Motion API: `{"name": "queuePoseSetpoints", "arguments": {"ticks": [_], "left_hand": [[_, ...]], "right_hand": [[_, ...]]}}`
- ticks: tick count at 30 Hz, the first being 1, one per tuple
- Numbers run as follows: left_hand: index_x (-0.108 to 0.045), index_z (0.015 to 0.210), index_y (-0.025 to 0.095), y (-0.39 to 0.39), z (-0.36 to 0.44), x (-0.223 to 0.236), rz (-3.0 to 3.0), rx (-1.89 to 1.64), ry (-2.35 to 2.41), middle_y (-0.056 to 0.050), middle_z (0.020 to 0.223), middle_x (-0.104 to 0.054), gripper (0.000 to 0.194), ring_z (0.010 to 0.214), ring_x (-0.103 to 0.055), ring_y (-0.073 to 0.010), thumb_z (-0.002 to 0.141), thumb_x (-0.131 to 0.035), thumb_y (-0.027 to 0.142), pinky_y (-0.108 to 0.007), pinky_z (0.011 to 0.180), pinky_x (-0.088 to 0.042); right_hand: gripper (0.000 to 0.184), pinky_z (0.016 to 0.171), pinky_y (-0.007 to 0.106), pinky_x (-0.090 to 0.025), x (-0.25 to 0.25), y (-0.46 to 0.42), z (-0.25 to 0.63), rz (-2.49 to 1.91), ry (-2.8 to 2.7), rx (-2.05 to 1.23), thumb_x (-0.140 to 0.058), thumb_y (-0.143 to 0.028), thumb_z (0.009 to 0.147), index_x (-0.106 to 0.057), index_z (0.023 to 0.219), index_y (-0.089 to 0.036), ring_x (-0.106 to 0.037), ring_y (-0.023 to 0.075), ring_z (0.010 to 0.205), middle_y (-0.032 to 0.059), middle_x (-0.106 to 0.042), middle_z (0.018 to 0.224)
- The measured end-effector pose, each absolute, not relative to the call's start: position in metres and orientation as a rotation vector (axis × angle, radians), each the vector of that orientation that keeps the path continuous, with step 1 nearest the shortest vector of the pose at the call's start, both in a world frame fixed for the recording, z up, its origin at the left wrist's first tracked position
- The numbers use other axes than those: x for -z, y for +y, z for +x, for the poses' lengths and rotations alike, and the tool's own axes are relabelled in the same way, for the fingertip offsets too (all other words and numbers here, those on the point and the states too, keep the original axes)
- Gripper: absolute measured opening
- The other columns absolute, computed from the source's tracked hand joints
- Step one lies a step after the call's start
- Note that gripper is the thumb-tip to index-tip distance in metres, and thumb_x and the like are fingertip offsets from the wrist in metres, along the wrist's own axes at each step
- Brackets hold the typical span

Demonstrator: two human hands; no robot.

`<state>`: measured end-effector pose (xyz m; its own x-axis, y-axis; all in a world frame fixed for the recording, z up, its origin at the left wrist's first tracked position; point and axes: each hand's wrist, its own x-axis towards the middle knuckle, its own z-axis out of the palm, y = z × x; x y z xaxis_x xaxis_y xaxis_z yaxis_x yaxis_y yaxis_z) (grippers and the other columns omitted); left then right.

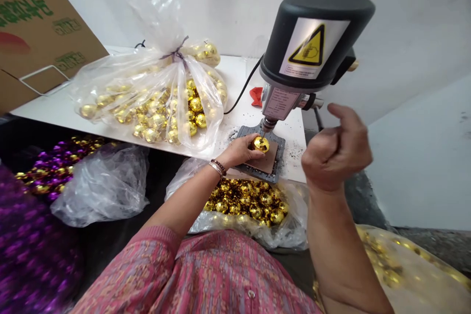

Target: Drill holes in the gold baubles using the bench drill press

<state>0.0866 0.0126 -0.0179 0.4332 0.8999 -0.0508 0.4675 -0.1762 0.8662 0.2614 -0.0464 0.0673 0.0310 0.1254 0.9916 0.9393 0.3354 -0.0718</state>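
A small bench drill press (312, 44) with a black head stands on the white table (55, 108). My left hand (241, 151) holds a shiny gold ball (261, 144) on the drill's grey base plate (277, 159), right under the bit. My right hand (336, 149) is raised at the right side of the drill, fingers curled around a handle that I can barely see.
A tied clear bag of gold balls (162, 103) lies on the table. An open bag of gold balls (246, 203) sits below the table edge. Purple and gold balls (55, 164) lie at left beside a cardboard box (33, 24). A red object (256, 95) lies behind the drill.
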Motion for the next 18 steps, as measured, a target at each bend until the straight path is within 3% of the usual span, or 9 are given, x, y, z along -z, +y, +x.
{"name": "queuePoseSetpoints", "arguments": {"ticks": [8,13,18], "left_hand": [[-0.063,0.131,0.017,-0.007,0.074,0.026,1.742,-0.762,1.11,-0.004,0.107,-0.073,0.06,0.095,-0.067,-0.0197,0.074,-0.078,0.023,-0.032,0.09,-0.053],[-0.064,0.13,0.016,-0.035,0.039,0.02,1.845,-0.704,1.041,-0.005,0.109,-0.072,0.057,0.092,-0.064,-0.0172,0.076,-0.079,0.026,-0.03,0.086,-0.053],[-0.066,0.134,0.019,-0.059,-0.003,0.014,1.888,-0.57,1.03,-0.003,0.094,-0.072,0.066,0.075,-0.06,-0.0142,0.073,-0.087,0.035,-0.028,0.072,-0.051]], "right_hand": [[0.044,0.075,0.023,-0.045,-0.146,-0.022,0.268,-1.279,-1.345,0.273,-0.035,-0.013,0.092,-0.078,0.099,-0.01,-0.068,0.0087,0.084,0.0025,-0.072,0.087],[0.045,0.08,0.026,-0.045,-0.147,-0.022,0.266,-1.303,-1.283,0.216,-0.033,-0.013,0.092,-0.078,0.098,-0.01,-0.066,0.0063,0.088,-0.0002,-0.073,0.09],[0.05,0.083,0.033,-0.045,-0.142,-0.016,0.27,-1.389,-1.223,0.21,-0.029,-0.018,0.095,-0.078,0.102,-0.015,-0.066,0.0077,0.091,-0.0034,-0.073,0.092]]}}
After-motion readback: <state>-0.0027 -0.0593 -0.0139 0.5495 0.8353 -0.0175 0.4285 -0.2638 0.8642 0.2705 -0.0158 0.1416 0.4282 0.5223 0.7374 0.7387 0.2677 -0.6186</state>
